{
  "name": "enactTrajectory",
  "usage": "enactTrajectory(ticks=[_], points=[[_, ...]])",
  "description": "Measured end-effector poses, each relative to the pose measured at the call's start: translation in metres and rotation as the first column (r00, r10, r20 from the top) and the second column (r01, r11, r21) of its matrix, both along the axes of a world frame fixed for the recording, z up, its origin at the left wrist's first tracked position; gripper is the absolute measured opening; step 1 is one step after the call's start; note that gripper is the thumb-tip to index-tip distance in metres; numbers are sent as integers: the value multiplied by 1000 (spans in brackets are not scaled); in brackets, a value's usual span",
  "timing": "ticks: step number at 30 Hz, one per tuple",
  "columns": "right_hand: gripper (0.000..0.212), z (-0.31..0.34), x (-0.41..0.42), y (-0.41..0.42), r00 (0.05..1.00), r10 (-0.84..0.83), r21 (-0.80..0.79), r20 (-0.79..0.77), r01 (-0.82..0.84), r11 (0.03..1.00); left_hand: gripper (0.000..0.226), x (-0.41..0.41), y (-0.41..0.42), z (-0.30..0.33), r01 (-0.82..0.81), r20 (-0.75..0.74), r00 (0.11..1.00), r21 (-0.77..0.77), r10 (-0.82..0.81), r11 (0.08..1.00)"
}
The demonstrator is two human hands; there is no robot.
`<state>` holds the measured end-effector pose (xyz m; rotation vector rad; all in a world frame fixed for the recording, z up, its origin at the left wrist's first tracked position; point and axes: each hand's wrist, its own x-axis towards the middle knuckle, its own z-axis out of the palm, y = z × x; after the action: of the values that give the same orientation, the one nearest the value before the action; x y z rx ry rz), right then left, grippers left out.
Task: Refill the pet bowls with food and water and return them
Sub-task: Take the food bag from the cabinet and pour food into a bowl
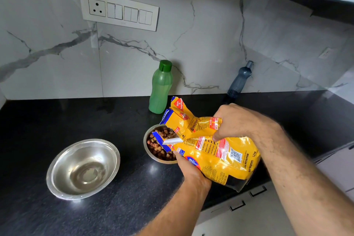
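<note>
The right hand (232, 122) grips the bag (220, 151) from above, fingers curled over its gathered upper side, thumb pressed down on the yellow face. The left hand (188, 166) holds the bag from below near the mouth, fingers wrapped under the lower edge. Both hands are clamped on the bag; neither is free.

The bag is tipped on its side, its torn mouth directly over the small bowl (153, 156). That bowl stands on the black counter (118, 113) and holds brown kibble (155, 146), filling a good part of it. Whether kibble is falling at this instant cannot be told.

The large bowl (83, 168) stands well to the left on the same counter, apart from the small bowl. It looks dry or nearly so; a trace of water cannot be ruled out.

A green bottle (160, 87), capped, stands upright just behind the small bowl, against the wall. A dark bottle (239, 80) stands further right, also capped.

Assessment: the step in hand is the food fill, and it appears well advanced. The next move calls for the bag to be tipped back upright before the bowl overfills, then set down clear of both bowls. Water for the large bowl remains to be done, likely from one of the bottles, which needs uncapping first. Returning the bowls is outstanding.
</note>
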<state>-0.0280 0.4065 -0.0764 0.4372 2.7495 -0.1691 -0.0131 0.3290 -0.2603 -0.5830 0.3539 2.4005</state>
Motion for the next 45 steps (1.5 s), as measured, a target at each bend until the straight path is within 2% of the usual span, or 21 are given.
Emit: enactTrajectory(ticks=[9, 24, 31, 45], points=[[23, -6, 6, 3, 1000, 6, 18, -15, -6, 1000, 69, 2, 3, -4, 28, 9, 1000, -16, -28, 999], [22, -5, 6, 6, 1000, -11, -14, 3, 11, 1000, 77, -2, 5, -7, 25, 4, 1000, -14, -25, 1000], [21, -6, 2, 7, 1000, -5, -13, 13, 5, 1000, 66, -7, 6, -8, 38, 6, 999, -19, -38, 999], [21, -1, -1, 6, 1000, 7, -23, 29, -6, 1000, 77, -5, 10, -7, -40, 48, 998, -22, 41, 999]])
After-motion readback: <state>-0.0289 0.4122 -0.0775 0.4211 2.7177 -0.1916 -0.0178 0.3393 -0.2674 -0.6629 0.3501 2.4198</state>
